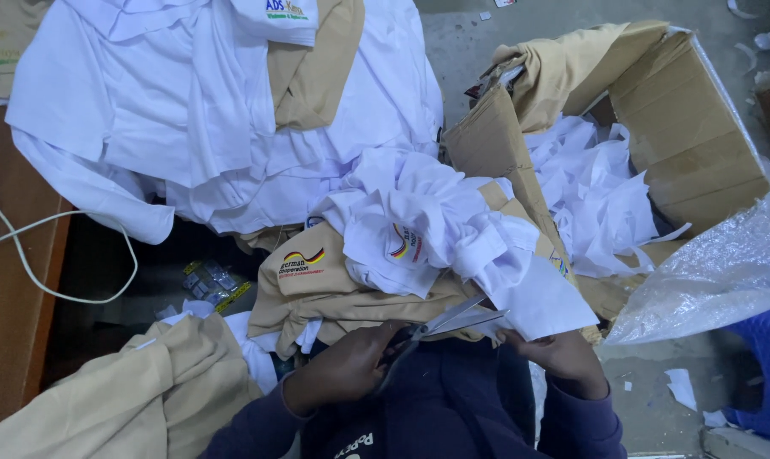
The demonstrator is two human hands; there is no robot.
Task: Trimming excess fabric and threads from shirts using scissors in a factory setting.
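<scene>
**Scissors at white garment edge**

Left hand (pixel 342 367) grips scissors (pixel 453 321), blades parted at the white garment (pixel 453 234) on the lap pile. Right hand (pixel 563 353) pinches the fabric edge, apparently to keep it taut. Cardboard box (pixel 682 127) alongside holds white scraps (pixel 593 191).

- The scissors' (pixel 453 323) handles are buried inside the left hand (pixel 347 365); only the blades show.
- The right hand's (pixel 563 357) fingertips vanish under the white garment (pixel 453 238).
- The small packets (pixel 211 282) in the dark gap beside the desk (pixel 11 280) are too small to identify.
- The blue stool (pixel 767 374) is cut off at the right edge.
- The white cable (pixel 53 255) runs off the left edge.
</scene>
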